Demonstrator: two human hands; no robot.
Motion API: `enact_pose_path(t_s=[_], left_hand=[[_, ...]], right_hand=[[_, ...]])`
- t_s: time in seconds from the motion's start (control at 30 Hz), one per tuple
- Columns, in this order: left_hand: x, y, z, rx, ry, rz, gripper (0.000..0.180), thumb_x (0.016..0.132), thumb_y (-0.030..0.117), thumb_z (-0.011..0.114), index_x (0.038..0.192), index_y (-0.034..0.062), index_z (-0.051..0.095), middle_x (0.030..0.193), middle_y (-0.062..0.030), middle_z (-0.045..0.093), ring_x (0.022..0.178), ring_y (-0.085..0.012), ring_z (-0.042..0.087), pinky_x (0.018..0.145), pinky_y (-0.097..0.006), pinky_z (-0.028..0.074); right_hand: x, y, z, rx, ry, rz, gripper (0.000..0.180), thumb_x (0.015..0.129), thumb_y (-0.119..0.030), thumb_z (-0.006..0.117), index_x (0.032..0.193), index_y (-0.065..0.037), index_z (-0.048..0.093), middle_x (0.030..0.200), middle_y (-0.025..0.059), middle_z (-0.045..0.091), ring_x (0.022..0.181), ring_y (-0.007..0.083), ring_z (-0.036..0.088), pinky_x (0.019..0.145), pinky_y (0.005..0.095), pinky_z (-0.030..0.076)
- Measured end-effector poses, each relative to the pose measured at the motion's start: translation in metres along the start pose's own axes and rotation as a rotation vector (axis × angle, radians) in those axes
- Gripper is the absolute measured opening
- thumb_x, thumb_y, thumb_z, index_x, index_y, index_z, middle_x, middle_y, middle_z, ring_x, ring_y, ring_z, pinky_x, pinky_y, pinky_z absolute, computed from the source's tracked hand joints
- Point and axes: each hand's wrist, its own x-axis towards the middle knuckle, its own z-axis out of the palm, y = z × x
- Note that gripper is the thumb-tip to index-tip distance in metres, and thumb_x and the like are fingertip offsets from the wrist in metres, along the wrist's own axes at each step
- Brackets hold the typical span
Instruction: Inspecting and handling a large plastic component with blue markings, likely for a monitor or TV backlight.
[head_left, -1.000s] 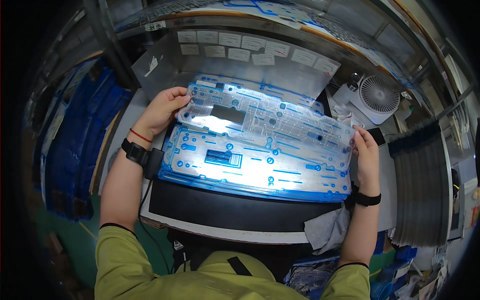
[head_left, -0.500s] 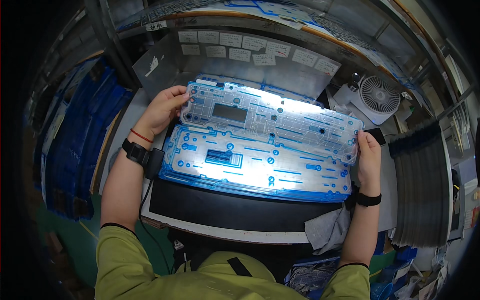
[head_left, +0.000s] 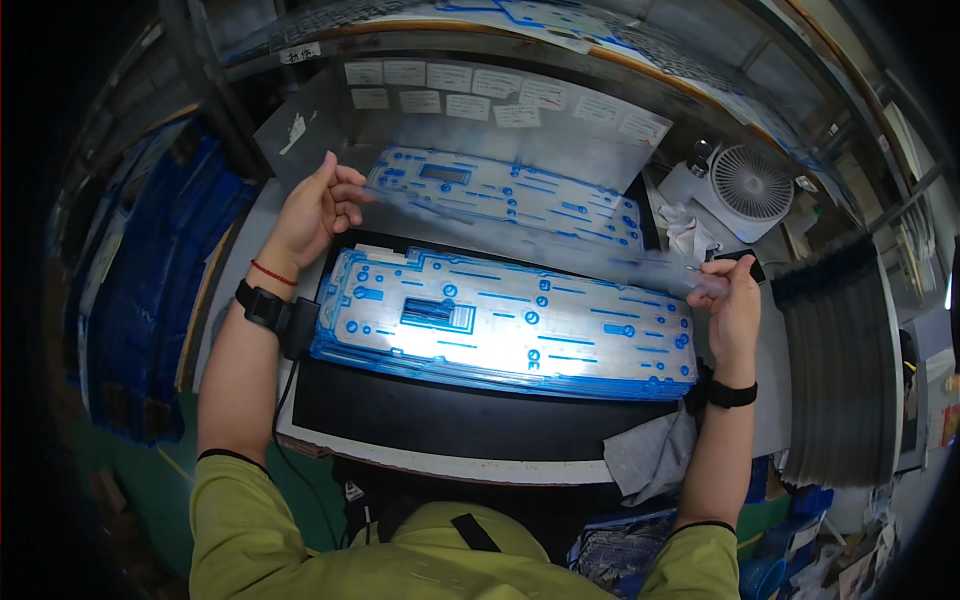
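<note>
nearest the person, a grey cloth (head_left: 652, 452) hangs over the front edge of the black work surface (head_left: 450, 420), just below the right wrist. on that surface lies a stack of clear sheets with blue printed lines (head_left: 510, 325), lit bright from beneath and flat, spanning almost from one forearm to the other. the left wrist carries a black watch (head_left: 262, 306) and a thin red band.

above the stack, both hands hold one thin clear film (head_left: 530, 235) lifted off it and stretched across the bench. the left hand (head_left: 315, 212) pinches the film's left end between thumb and curled fingers; the right hand (head_left: 733, 297) grips its right end, fingers closed on the edge. the film is hard to make out, showing mostly as a pale glare.

behind the film a second printed sheet (head_left: 510, 195) lies flat, further back on the bench. beyond that, a white fan (head_left: 748, 190) stands at the right. at far left, deep blue trays (head_left: 130, 290) are stacked on edge; what they hold cannot be told.
</note>
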Motion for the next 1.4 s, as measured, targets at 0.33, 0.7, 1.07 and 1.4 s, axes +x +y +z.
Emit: enact_pose_path(t_s=[0.33, 0.7, 1.07, 1.4], left_hand=[[0.006, -0.008, 0.000, 0.246, -0.019, -0.082, 0.030, 0.098, 0.015, 0.055, 0.124, 0.0008, 0.053, 0.089, 0.0002, 0.061, 0.068, -0.0036, 0.053, 0.056, -0.016, 0.041], [0.007, -0.011, -0.005, 0.141, -0.041, -0.087, 0.021, 0.099, 0.014, 0.054, 0.117, 0.0041, 0.055, 0.093, 0.0002, 0.062, 0.068, -0.0029, 0.052, 0.059, -0.015, 0.043], [0.005, -0.010, -0.004, 0.155, -0.050, -0.077, 0.019, 0.099, 0.014, 0.054, 0.116, 0.0045, 0.055, 0.094, -0.0002, 0.062, 0.067, -0.0030, 0.052, 0.059, -0.015, 0.043], [0.011, -0.016, -0.018, 0.077, 0.012, -0.084, 0.033, 0.101, 0.017, 0.052, 0.130, 0.0020, 0.049, 0.098, -0.0020, 0.061, 0.074, -0.0039, 0.054, 0.065, -0.014, 0.046]], right_hand=[[-0.003, -0.003, 0.005, -0.097, -0.153, -0.020, 0.057, 0.091, 0.002, 0.057, 0.144, 0.001, 0.035, 0.100, 0.0085, 0.067, 0.081, 0.0098, 0.063, 0.067, 0.0200, 0.048], [-0.003, -0.004, 0.007, -0.087, -0.170, 0.004, 0.055, 0.091, 0.000, 0.059, 0.141, 0.001, 0.038, 0.104, 0.0086, 0.067, 0.082, 0.0093, 0.064, 0.070, 0.0202, 0.048], [-0.002, -0.002, 0.007, -0.093, -0.162, 0.004, 0.057, 0.091, -0.001, 0.061, 0.142, 0.001, 0.037, 0.098, 0.0061, 0.067, 0.076, 0.0077, 0.062, 0.064, 0.0203, 0.046], [0.004, 0.004, 0.000, -0.146, -0.041, 0.057, 0.053, 0.092, -0.006, 0.060, 0.141, 0.002, 0.041, 0.094, 0.0040, 0.065, 0.075, 0.0086, 0.060, 0.066, 0.0217, 0.047]])
